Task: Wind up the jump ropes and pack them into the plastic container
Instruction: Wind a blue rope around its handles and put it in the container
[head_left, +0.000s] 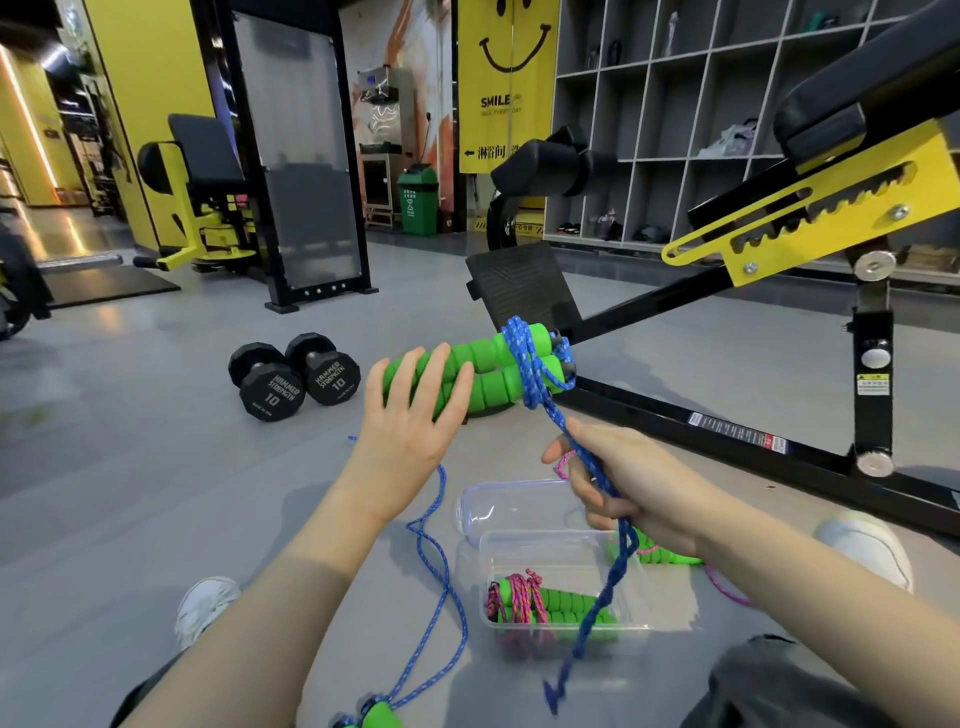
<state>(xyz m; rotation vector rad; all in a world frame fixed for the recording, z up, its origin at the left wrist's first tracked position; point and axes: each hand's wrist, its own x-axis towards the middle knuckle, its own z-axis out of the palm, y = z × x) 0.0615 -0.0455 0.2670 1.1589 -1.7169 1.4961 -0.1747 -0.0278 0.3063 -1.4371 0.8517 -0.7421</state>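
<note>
Left hand (410, 415) grasps two green foam handles (485, 371) side by side. A blue rope (530, 374) loops around their ends and runs down into the right hand (636, 483), which clutches it. Below, on the floor, a clear plastic container (484, 566) holds a wound pink jump rope (519, 597).

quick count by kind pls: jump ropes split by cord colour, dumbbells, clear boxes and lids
blue-cord jump ropes with green foam handles: 2, one held, one loose
pink-cord jump ropes with green foam handles: 2, one packed, one loose
black hexagonal dumbbells: 2
clear plastic container: 1
clear plastic lid: 1
total: 8
</note>
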